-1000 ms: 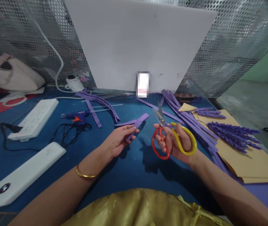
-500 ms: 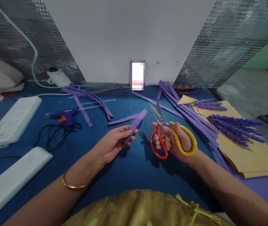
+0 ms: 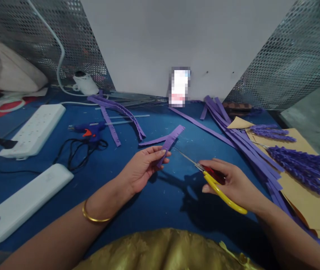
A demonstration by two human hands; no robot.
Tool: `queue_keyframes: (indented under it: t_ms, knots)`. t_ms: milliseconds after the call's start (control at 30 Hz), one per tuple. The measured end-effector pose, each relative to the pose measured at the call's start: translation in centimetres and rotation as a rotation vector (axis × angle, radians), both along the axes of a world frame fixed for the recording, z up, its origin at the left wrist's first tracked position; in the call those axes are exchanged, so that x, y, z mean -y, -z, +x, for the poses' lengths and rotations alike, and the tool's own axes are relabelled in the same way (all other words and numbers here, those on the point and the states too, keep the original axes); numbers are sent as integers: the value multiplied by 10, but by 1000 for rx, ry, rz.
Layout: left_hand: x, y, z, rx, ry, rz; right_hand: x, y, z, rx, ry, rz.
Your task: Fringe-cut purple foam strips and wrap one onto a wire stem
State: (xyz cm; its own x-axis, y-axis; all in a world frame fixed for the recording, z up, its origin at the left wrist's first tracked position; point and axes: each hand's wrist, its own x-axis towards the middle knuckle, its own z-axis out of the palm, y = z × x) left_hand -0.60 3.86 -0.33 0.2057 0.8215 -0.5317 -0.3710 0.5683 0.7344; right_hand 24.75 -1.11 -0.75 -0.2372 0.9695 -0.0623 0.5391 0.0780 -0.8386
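Note:
Between thumb and fingers, my left hand (image 3: 145, 168) pinches a purple paper strip (image 3: 174, 138) that has small cuts along one edge. My right hand (image 3: 233, 182) grips scissors (image 3: 216, 187) with one yellow and one red handle; the red one is mostly covered by the fingers. Their blades point up and left toward the strip, apart from it. Another purple strip (image 3: 154, 141) lies just behind my left hand. Long purple strips (image 3: 244, 150) are heaped on the right, and fringed strips (image 3: 126, 114) lie at the back left.
A blue glue gun (image 3: 91, 131) with a black cord lies left, near a white power strip (image 3: 36, 129) and a long white device (image 3: 30, 202). Purple lavender-like stems (image 3: 303, 165) rest on brown paper (image 3: 308, 210) at right. A blurred phone (image 3: 179, 87) leans on the back panel.
My right hand has turned over, swinging the scissors so their blades now point left toward the strip. My left hand keeps its pinch on the strip. The whole view has shifted slightly.

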Motion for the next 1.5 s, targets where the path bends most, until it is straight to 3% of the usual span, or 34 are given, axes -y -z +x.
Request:
queue_keyframes:
  t_ms: [200,433,767,1500]
  knots:
    - [0,3,0,-68,-63,67,1,7,-2,128,-51,37]
    - [7,6,4,-106,24,139,6,13,-10,148,-105,63]
    - [11,3,6,-160,99,185,9,7,-17,182,-106,127]
    - [11,6,7,-178,120,188,12,3,-19,224,-116,173]
